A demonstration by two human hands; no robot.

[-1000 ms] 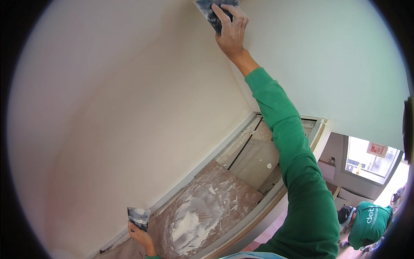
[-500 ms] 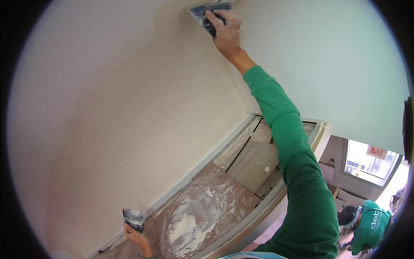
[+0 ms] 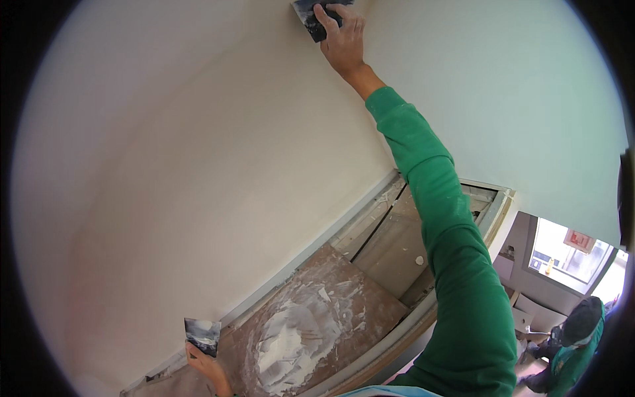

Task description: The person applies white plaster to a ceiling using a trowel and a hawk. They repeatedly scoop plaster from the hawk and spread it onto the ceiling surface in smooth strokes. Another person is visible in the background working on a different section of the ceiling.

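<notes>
My right hand [image 3: 344,41] is stretched high up at the end of a green sleeve, gripping a dark putty knife [image 3: 311,14] whose blade lies against the smooth cream wall [image 3: 198,165]. My left hand [image 3: 206,366] is low at the bottom edge, holding a second, smaller putty knife [image 3: 202,335] with white filler on its blade. Beside it lies a brown board [image 3: 344,311] carrying a pile of white filler [image 3: 288,337].
A pale ledge with a recessed panel [image 3: 397,245] runs below the wall. At lower right another person in a green top and dark cap [image 3: 575,344] crouches near a bright window [image 3: 569,255].
My right hand and its putty knife dipped lower on the wall, then rose back to the top. My left hand with the small knife stayed low, shifting only slightly.
</notes>
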